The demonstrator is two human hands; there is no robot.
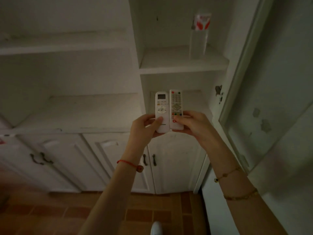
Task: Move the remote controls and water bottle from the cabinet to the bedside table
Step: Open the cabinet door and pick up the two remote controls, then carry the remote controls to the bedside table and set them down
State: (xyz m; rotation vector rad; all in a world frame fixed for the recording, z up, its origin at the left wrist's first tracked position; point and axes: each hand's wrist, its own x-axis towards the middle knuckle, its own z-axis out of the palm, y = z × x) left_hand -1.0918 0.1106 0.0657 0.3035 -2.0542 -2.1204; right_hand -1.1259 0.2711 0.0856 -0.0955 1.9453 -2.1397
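Note:
Two white remote controls are held side by side, upright, in front of the white cabinet (177,68). My left hand (144,128) grips the bottom of the air-conditioner remote (161,106), which has a small screen at its top. My right hand (194,124) grips the bottom of the TV remote (176,104), which has coloured buttons. The two remotes touch along their long edges. A clear water bottle (199,41) with a red and white label stands on the upper shelf of the narrow cabinet section, above and to the right of my hands.
An open glass cabinet door (264,82) swings out on the right. Wide open shelves (67,48) lie to the left, with closed lower doors (169,158) with dark handles beneath. The floor (84,214) is brown tile. A white shoe tip (156,228) shows at the bottom.

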